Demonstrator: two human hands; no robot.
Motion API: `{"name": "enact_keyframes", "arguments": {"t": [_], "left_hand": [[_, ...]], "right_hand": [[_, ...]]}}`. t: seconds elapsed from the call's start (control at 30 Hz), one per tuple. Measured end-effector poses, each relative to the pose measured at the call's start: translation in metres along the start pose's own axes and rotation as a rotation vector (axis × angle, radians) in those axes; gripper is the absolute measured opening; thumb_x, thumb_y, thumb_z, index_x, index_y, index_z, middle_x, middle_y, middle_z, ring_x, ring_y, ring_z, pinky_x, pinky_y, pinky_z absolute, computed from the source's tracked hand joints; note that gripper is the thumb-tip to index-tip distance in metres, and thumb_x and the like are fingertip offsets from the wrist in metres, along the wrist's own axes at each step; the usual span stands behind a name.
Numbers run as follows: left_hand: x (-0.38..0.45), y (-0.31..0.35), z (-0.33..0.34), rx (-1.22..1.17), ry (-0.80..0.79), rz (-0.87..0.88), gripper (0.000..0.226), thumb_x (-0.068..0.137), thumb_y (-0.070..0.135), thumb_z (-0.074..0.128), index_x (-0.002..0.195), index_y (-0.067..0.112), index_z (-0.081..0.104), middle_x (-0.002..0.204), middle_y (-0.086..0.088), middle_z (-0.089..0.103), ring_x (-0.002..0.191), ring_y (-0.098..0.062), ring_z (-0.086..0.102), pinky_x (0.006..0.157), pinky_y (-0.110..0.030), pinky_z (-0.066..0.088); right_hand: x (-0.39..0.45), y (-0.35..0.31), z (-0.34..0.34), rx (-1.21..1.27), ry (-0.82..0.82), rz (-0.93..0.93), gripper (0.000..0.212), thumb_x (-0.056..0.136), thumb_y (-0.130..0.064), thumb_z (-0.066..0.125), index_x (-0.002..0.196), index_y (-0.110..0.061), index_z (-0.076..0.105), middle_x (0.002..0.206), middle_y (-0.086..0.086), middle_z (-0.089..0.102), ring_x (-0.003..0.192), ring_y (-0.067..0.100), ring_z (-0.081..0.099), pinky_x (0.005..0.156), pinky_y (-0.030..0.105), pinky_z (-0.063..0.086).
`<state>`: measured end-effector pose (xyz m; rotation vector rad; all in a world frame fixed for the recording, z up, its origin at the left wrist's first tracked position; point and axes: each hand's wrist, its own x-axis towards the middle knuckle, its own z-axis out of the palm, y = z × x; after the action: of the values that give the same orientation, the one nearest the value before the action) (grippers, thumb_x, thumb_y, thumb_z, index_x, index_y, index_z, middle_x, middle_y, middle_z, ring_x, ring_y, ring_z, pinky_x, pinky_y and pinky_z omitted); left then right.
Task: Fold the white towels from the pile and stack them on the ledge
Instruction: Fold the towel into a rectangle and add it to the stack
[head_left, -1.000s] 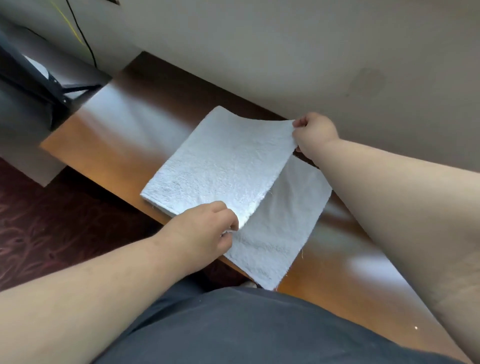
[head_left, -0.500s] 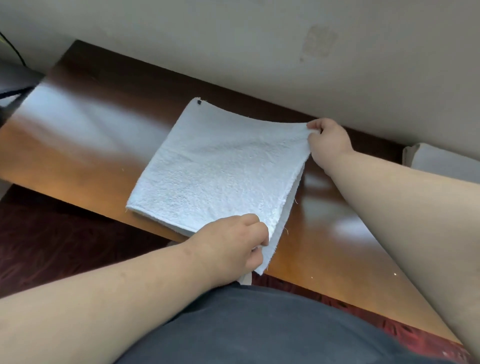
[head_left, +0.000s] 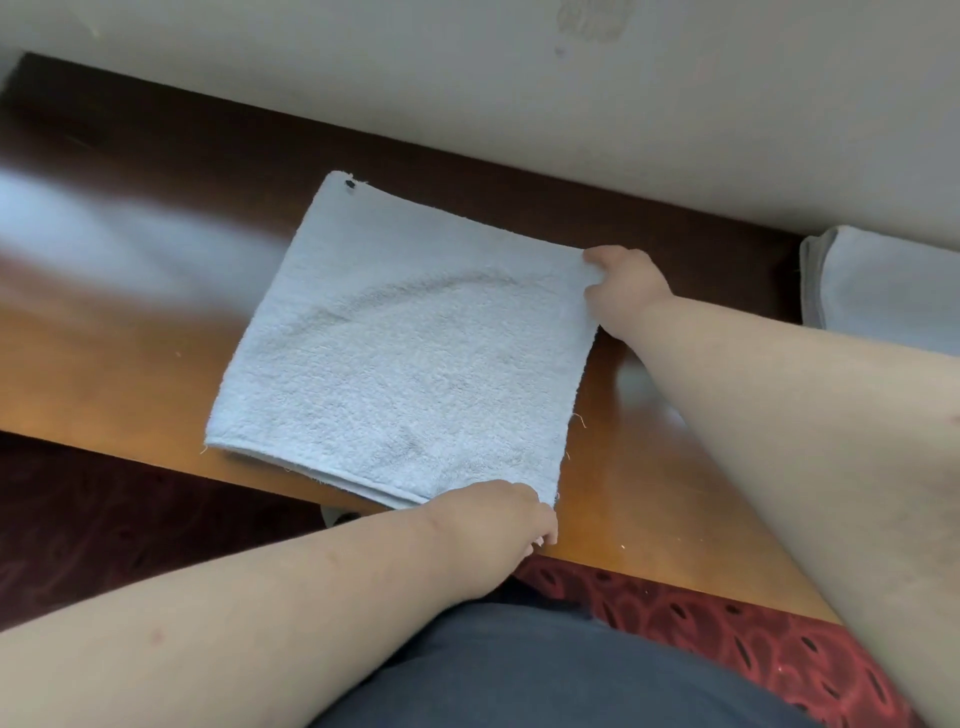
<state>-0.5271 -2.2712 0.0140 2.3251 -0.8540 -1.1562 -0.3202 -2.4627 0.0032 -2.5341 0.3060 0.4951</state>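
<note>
Ledge (head_left: 130, 364): glossy brown wood, running along a pale wall (head_left: 467, 78). Towel (head_left: 405, 358), white, folded square, lies flat mid-ledge; its near edge reaches the ledge's front edge, a dark speck at its far-left corner. Left hand (head_left: 498, 519) at the towel's near-right corner, fingers curled, pinching the cloth. Right hand (head_left: 623, 283) at the far-right corner, fingers pinching that corner. Stack (head_left: 883, 280) of folded towels at the ledge's right end, against the wall. Red patterned carpet (head_left: 727, 623) below.
</note>
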Motion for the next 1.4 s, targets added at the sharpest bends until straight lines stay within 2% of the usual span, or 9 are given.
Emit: {"name": "enact_keyframes", "arguments": {"t": [0.3, 0.5, 0.6, 0.7, 0.77, 0.97, 1.1, 1.23, 1.4], "left_hand": [[-0.025, -0.009, -0.019, -0.039, 0.236, -0.023, 0.040, 0.099, 0.036, 0.042, 0.138, 0.038, 0.047, 0.143, 0.012, 0.048, 0.134, -0.012, 0.039, 0.109, -0.031, 0.031], [-0.052, -0.059, -0.021, 0.222, 0.121, -0.622, 0.094, 0.090, 0.066, 0.040, 0.146, 0.039, -0.031, 0.154, -0.004, -0.041, 0.143, -0.034, -0.032, 0.110, -0.069, -0.007], [-0.062, -0.077, -0.017, 0.146, 0.127, -0.533, 0.089, 0.086, 0.073, 0.038, 0.152, 0.041, -0.014, 0.159, 0.001, -0.030, 0.147, -0.030, -0.024, 0.113, -0.065, 0.004], [-0.072, -0.094, -0.037, 0.056, 0.468, -0.431, 0.059, 0.092, 0.064, 0.038, 0.145, 0.039, 0.036, 0.152, 0.004, 0.032, 0.140, -0.024, 0.030, 0.109, -0.042, 0.032], [-0.085, -0.120, -0.053, 0.128, 0.591, -0.444, 0.051, 0.096, 0.055, 0.041, 0.143, 0.035, 0.042, 0.145, 0.004, 0.043, 0.133, -0.022, 0.039, 0.107, -0.039, 0.035], [-0.135, -0.200, -0.034, 0.336, 0.160, -0.534, 0.079, 0.095, 0.067, 0.015, 0.137, 0.032, -0.042, 0.152, -0.006, -0.043, 0.141, -0.026, -0.037, 0.119, -0.051, -0.004], [-0.149, -0.208, -0.038, 0.391, 0.172, -0.387, 0.075, 0.093, 0.069, 0.007, 0.137, 0.032, -0.041, 0.145, -0.008, -0.049, 0.133, -0.026, -0.046, 0.115, -0.051, -0.019], [-0.169, -0.218, -0.030, 0.468, 0.137, -0.172, 0.067, 0.097, 0.064, 0.009, 0.143, 0.035, -0.031, 0.148, -0.005, -0.045, 0.128, -0.026, -0.051, 0.110, -0.047, -0.026], [-0.172, -0.239, -0.040, 0.520, 0.128, -0.197, 0.074, 0.089, 0.068, -0.006, 0.154, 0.034, -0.010, 0.156, -0.001, -0.031, 0.138, -0.024, -0.039, 0.108, -0.051, -0.030]], "right_hand": [[-0.026, -0.008, 0.009, -0.208, 0.100, -0.232, 0.058, 0.094, -0.035, 0.055, 0.150, -0.030, 0.039, 0.160, 0.003, 0.023, 0.144, 0.029, 0.024, 0.113, 0.043, 0.031], [-0.045, -0.016, 0.034, -0.614, -0.282, -0.216, 0.100, 0.085, -0.077, 0.044, 0.157, -0.033, -0.010, 0.165, 0.001, -0.020, 0.152, 0.027, -0.014, 0.122, 0.055, 0.008], [-0.042, -0.031, 0.030, -0.667, -0.251, -0.169, 0.098, 0.081, -0.081, 0.044, 0.158, -0.031, 0.009, 0.167, 0.003, -0.002, 0.153, 0.030, 0.004, 0.119, 0.057, 0.014], [-0.038, -0.065, 0.033, -0.632, -0.068, -0.238, 0.074, 0.088, -0.074, 0.041, 0.143, -0.024, 0.044, 0.155, 0.007, 0.032, 0.137, 0.032, 0.037, 0.110, 0.050, 0.032], [-0.036, -0.094, 0.050, -0.565, -0.071, -0.388, 0.065, 0.095, -0.063, 0.041, 0.152, -0.032, 0.031, 0.163, 0.005, 0.020, 0.146, 0.031, 0.025, 0.116, 0.048, 0.025], [-0.029, -0.148, 0.087, -0.763, -0.329, -0.428, 0.067, 0.096, -0.069, 0.028, 0.156, -0.044, 0.014, 0.167, -0.002, 0.003, 0.153, 0.026, 0.005, 0.119, 0.049, 0.020], [-0.017, -0.205, 0.082, -0.828, -0.182, -0.471, 0.051, 0.099, -0.061, 0.029, 0.123, -0.031, 0.062, 0.138, 0.002, 0.049, 0.125, 0.028, 0.046, 0.098, 0.044, 0.041], [-0.006, -0.251, 0.109, -0.808, -0.332, -0.684, 0.056, 0.104, -0.051, 0.031, 0.156, -0.035, 0.022, 0.167, 0.000, 0.011, 0.153, 0.025, 0.008, 0.118, 0.045, 0.019], [0.018, -0.252, 0.125, -0.868, -0.440, -0.439, 0.072, 0.099, -0.063, 0.029, 0.155, -0.041, -0.010, 0.164, -0.005, -0.023, 0.151, 0.023, -0.020, 0.122, 0.054, 0.005]]}}
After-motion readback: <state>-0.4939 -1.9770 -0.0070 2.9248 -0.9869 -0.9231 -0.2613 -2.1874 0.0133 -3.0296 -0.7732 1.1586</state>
